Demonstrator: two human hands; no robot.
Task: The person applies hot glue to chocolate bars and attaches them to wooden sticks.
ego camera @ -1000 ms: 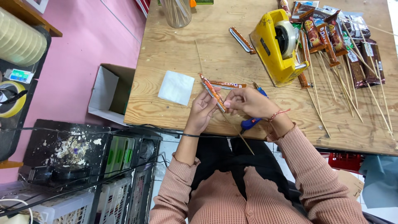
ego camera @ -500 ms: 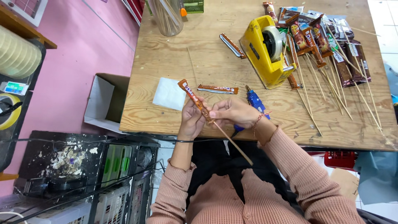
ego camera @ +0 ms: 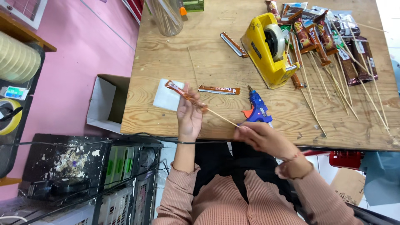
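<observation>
My left hand (ego camera: 189, 114) holds a long brown snack bar in its wrapper (ego camera: 180, 92), taped to a thin wooden skewer (ego camera: 221, 118), over the wooden table's near edge. My right hand (ego camera: 260, 137) pinches the skewer's lower end, just in front of a blue glue gun (ego camera: 257, 107). A second brown snack bar (ego camera: 218, 90) lies flat on the table between my hands. A white paper square (ego camera: 166, 96) lies beneath the held bar.
A yellow tape dispenser (ego camera: 268, 48) stands mid-table. Several snack bars on skewers (ego camera: 333, 46) are spread at the right. A clear jar of skewers (ego camera: 166, 16) stands at the far side. An open cardboard box (ego camera: 106, 104) sits left of the wooden table (ego camera: 200, 50).
My hands have drawn apart: the left slid up to the bar, the right moved down the skewer to its end. The bar now tilts flatter, pointing left.
</observation>
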